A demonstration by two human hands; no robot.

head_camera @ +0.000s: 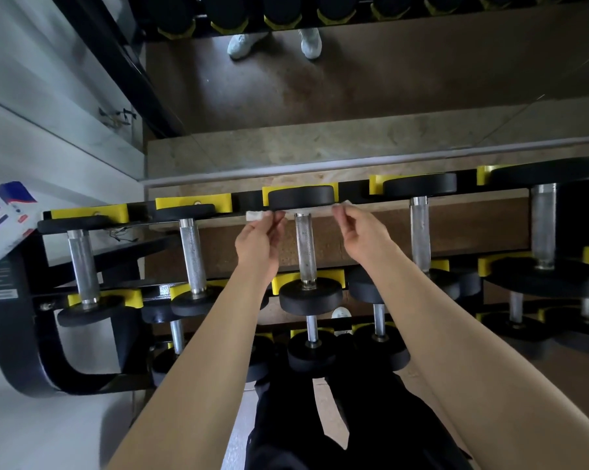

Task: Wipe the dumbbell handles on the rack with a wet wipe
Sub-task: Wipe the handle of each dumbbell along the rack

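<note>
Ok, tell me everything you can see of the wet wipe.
The wet wipe is white and soft-looking, pulled into a narrow strip. The left hand pinches one end, a bunched tail sticking out beyond it; the right hand pinches the other. It crosses the far end of the middle dumbbell handle, under the black head.

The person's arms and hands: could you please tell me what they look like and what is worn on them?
The left forearm and right forearm are bare to the picture's lower edge, no sleeve in sight. The left hand and right hand wear no gloves; no ring, watch or bracelet shows. Dark trousers appear between the arms.
</note>
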